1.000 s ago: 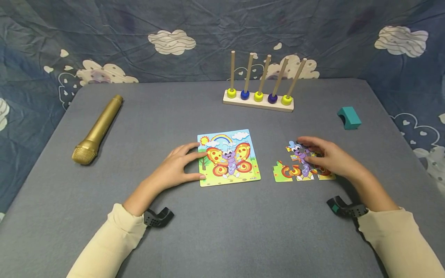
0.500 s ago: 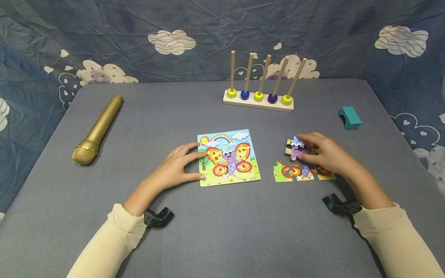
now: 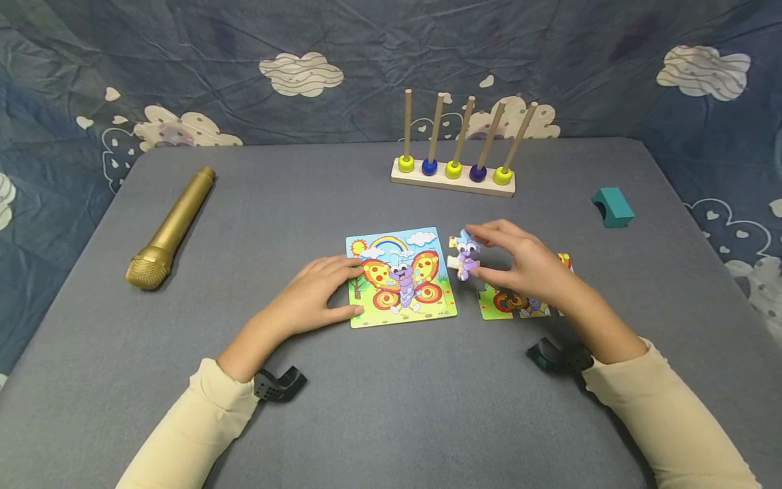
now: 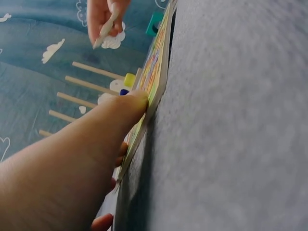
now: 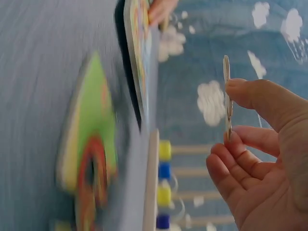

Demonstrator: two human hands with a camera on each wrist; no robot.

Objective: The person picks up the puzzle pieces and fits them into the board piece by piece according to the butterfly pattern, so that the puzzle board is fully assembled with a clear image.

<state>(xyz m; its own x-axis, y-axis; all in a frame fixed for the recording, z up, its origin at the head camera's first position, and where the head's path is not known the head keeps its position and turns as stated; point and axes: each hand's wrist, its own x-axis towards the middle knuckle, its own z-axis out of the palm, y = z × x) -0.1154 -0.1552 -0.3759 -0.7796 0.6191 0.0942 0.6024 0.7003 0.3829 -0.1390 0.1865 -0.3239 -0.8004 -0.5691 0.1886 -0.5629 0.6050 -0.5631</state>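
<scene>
In the head view a square puzzle board (image 3: 421,309) with a butterfly picture lies flat on the table. My left hand (image 3: 318,288) rests at its left edge, thumb and fingertips on the board. My right hand (image 3: 522,261) pinches a puzzle piece (image 3: 467,252) showing the butterfly's purple face and body, held just off the board's right side. The right wrist view shows this thin piece (image 5: 227,91) edge-on between thumb and fingers, raised off the table. Several other puzzle pieces (image 3: 493,305) lie below and behind the right hand, partly hidden by it.
Behind the board stands a wooden peg stand (image 3: 452,183) with upright rods and yellow and blue beads. A teal arch block (image 3: 617,209) lies at the right. To the left is a gold toy microphone (image 3: 174,227). Patterned cloth (image 3: 379,41) hangs behind the table.
My right hand has lifted the face piece from the other pieces and carried it left to the board's side. My left hand stays at the board, its fingers slightly shifted.
</scene>
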